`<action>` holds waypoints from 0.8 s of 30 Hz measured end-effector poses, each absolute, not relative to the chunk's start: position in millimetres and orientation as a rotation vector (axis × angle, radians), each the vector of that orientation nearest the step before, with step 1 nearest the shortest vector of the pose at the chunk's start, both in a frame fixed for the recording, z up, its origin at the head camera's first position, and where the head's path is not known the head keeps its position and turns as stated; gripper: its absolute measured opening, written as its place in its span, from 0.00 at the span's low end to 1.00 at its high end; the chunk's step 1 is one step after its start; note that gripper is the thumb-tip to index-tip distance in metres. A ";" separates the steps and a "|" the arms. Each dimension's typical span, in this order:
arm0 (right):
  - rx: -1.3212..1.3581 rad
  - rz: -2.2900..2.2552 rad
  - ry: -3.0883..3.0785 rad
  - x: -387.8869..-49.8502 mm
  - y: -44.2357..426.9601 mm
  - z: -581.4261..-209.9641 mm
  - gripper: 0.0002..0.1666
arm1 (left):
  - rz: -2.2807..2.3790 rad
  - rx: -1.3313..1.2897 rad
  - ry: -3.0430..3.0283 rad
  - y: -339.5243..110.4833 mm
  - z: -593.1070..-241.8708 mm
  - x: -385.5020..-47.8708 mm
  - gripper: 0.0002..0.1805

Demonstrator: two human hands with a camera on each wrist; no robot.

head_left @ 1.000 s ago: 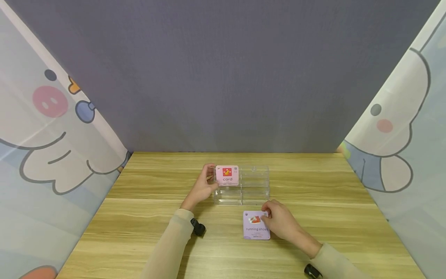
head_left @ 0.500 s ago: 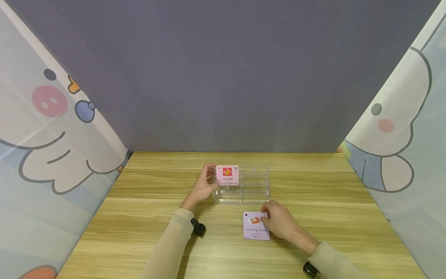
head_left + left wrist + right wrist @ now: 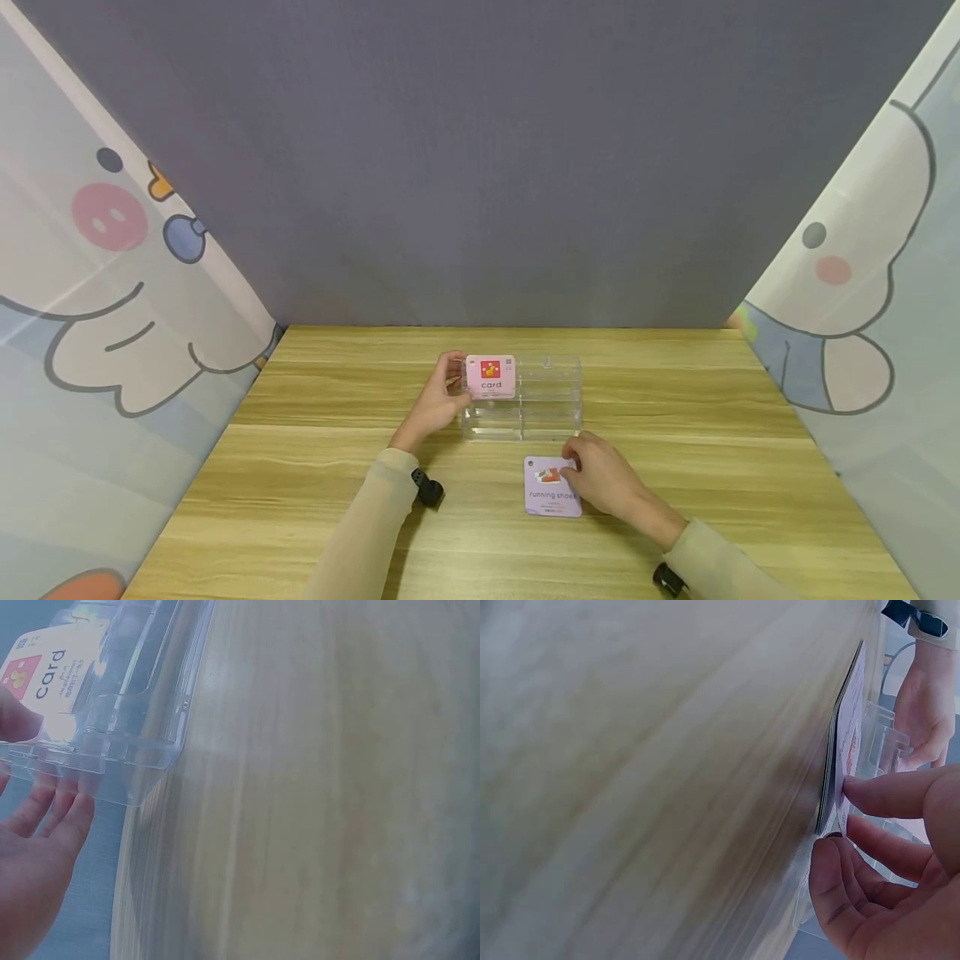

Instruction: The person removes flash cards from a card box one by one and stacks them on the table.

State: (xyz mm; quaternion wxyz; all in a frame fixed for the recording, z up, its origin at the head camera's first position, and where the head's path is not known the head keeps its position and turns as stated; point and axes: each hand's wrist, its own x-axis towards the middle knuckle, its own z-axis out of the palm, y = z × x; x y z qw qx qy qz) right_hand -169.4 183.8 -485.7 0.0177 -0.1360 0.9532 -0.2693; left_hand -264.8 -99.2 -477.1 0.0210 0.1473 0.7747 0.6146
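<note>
In the head view my left hand (image 3: 437, 402) grips the left side of a clear plastic display rack (image 3: 551, 408). The thumb lies in front and the fingers lie at its side, as the left wrist view shows. A pink flash card (image 3: 491, 377) reading "card" sits in the rack's upper left compartment. Below the rack, my right hand (image 3: 606, 477) pinches the upper right corner of a purple flash card (image 3: 551, 496) reading "running shoes". From the right wrist, that card (image 3: 849, 742) lies atop a thin stack, its pinched corner raised slightly from the cards underneath.
Both rest on a wood-grain table (image 3: 337, 517). A dark grey panel (image 3: 480, 167) rises behind its far edge. Printed cartoon curtains (image 3: 112, 333) flank the left and right sides. Black wrist cameras (image 3: 427, 488) are worn at both cuffs.
The right wrist and the purple flash card have shifted very slightly, the card toward the near edge. The left hand keeps its hold on the rack.
</note>
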 end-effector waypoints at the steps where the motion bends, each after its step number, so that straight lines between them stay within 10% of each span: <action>1: -0.424 -0.835 2.962 -169.6 183.6 -485.4 0.09 | 1.903 0.459 2.403 -99.2 -477.1 -264.8 0.35; 24: -0.455 -0.765 2.940 -170.3 182.5 -486.0 0.07 | 1.860 0.447 2.433 -103.1 -501.2 -280.2 0.37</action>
